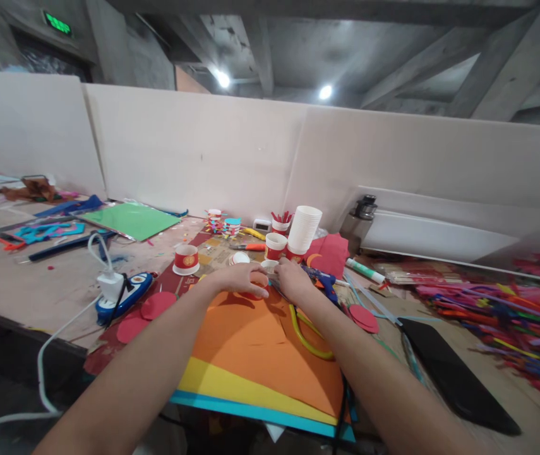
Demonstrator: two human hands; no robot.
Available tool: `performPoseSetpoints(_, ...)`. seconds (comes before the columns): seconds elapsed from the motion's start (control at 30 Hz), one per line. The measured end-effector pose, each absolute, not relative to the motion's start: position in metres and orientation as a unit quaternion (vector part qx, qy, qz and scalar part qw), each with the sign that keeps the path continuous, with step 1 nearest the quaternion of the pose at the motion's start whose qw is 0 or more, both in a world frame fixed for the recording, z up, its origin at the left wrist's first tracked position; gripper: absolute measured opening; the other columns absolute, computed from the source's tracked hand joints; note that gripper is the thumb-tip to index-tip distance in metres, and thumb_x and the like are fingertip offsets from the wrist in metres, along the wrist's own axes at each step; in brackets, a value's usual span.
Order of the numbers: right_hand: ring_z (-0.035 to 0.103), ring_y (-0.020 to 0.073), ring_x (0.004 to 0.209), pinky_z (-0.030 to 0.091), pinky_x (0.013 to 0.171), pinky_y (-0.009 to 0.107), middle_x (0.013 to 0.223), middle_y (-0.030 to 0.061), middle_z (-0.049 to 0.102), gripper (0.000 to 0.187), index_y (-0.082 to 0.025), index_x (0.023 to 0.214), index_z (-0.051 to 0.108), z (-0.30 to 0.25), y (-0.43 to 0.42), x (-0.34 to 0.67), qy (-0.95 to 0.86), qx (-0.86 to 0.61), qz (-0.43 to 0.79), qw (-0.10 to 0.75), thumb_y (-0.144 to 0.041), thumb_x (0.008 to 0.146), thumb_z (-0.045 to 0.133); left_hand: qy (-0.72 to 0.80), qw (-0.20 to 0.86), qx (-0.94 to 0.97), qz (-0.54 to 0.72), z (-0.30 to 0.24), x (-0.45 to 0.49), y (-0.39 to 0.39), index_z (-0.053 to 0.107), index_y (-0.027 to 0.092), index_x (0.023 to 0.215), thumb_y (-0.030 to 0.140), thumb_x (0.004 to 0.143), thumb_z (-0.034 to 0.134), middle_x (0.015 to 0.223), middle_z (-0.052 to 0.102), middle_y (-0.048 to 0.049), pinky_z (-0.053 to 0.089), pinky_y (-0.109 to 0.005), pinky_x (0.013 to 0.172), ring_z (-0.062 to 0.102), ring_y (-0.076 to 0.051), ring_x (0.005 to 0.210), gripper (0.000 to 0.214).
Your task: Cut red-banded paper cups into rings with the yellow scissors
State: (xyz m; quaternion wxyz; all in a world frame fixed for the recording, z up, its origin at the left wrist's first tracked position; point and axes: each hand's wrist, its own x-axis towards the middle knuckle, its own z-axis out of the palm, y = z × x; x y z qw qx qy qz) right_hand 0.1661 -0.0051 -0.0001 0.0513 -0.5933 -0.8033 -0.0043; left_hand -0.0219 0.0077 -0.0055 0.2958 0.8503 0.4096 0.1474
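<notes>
My left hand (245, 279) is curled over an orange paper piece (252, 292), with thumb and fingers closed around its edge. Close beside it, my right hand (293, 281) has its fingers bent together near a small whitish item (270, 266); what they hold is hidden. Under both hands lie orange sheets (246, 335), on top of a yellow sheet (232, 382) and a blue one (251, 407). A yellow loop handle (308, 344) rests on the orange paper below my right wrist. Just beyond the hands stand a red-and-white paper cup (275, 246) and a tall stack of white cups (304, 227).
To the left are an upturned red cup (186, 260), red paper circles (158, 305) and a blue power strip (125, 300) with a white cable. Rightward lie a blue glue gun (321, 282), a glue stick (365, 270), a black slab (456, 373) and colourful pipe cleaners (511, 322).
</notes>
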Motion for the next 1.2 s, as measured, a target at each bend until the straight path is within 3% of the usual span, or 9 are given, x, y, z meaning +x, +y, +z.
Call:
performPoseSetpoints(0.2,0.063,0.0225,0.092,0.045,0.082,0.031,0.097,0.0150,0.069,0.020,-0.012,0.091,0.069,-0.001,0.001,0.180,-0.766,-0.609,0.085,0.184,-0.017,0.088,0.050,0.418,0.348,0.812,0.212,-0.009,-0.022,0.010,0.063,0.023,0.121,0.052,0.073,0.068,0.126,0.066,-0.0070,0.046,-0.031,0.095,0.061,-0.023,0.114,0.056)
performPoseSetpoints(0.33,0.063,0.0167,0.077,0.049,0.071,0.027,0.082,0.0071,0.068,0.023,-0.015,0.089,0.061,0.002,-0.007,0.189,-0.727,-0.594,0.195,0.283,-0.024,0.092,0.040,0.425,0.368,0.738,0.374,-0.004,-0.018,0.011,0.066,0.017,0.110,0.052,0.082,0.059,0.110,0.070,-0.0077,0.047,-0.029,0.086,0.064,-0.020,0.100,0.046)
performPoseSetpoints(0.4,0.062,0.0137,0.071,0.051,0.070,0.026,0.080,0.0043,0.065,0.019,-0.017,0.088,0.057,0.005,-0.015,0.192,-0.688,-0.550,0.311,0.357,-0.028,0.090,0.042,0.429,0.388,0.682,0.448,-0.002,-0.017,0.011,0.065,0.015,0.107,0.052,0.084,0.056,0.105,0.070,-0.0082,0.047,-0.028,0.079,0.063,-0.019,0.095,0.045)
performPoseSetpoints(0.47,0.059,0.0113,0.067,0.050,0.069,0.026,0.080,0.0021,0.063,0.015,-0.018,0.084,0.054,0.008,-0.024,0.193,-0.584,-0.445,0.496,0.464,-0.033,0.084,0.056,0.426,0.422,0.638,0.482,-0.001,-0.016,0.011,0.064,0.014,0.107,0.053,0.084,0.055,0.104,0.069,-0.0087,0.044,-0.026,0.071,0.063,-0.017,0.092,0.046)
performPoseSetpoints(0.53,0.056,0.0098,0.064,0.049,0.068,0.024,0.078,0.0003,0.061,0.019,-0.018,0.082,0.054,0.011,-0.031,0.193,-0.491,-0.358,0.610,0.507,-0.032,0.076,0.067,0.409,0.471,0.613,0.485,0.000,-0.016,0.009,0.064,0.015,0.106,0.056,0.084,0.056,0.106,0.068,-0.0089,0.041,-0.024,0.067,0.062,-0.016,0.090,0.048)
performPoseSetpoints(0.7,0.055,0.0101,0.065,0.047,0.066,0.024,0.077,-0.0004,0.060,0.019,-0.018,0.080,0.056,0.017,-0.041,0.188,-0.471,-0.316,0.663,0.488,-0.033,0.078,0.068,0.318,0.597,0.588,0.443,0.004,-0.013,0.000,0.067,0.014,0.096,0.060,0.077,0.063,0.091,0.067,-0.0072,0.036,-0.022,0.061,0.056,-0.011,0.072,0.050)
performPoseSetpoints(0.9,0.054,0.0091,0.065,0.046,0.065,0.023,0.077,-0.0019,0.058,0.033,-0.018,0.080,0.058,0.014,-0.043,0.187,-0.493,-0.291,0.648,0.501,-0.044,0.071,0.075,0.264,0.624,0.581,0.451,0.006,-0.013,-0.004,0.062,0.013,0.075,0.049,0.067,0.079,0.073,0.062,-0.0022,0.034,-0.022,0.059,0.046,-0.007,0.060,0.041)
performPoseSetpoints(1.2,0.055,0.0087,0.061,0.047,0.062,0.024,0.073,-0.0021,0.060,0.043,-0.018,0.078,0.058,0.010,-0.040,0.185,-0.508,-0.320,0.617,0.508,-0.051,0.063,0.081,0.259,0.641,0.563,0.454,0.007,-0.011,-0.006,0.061,0.013,0.079,0.051,0.069,0.077,0.069,0.056,0.0006,0.034,-0.021,0.058,0.045,-0.006,0.058,0.042)
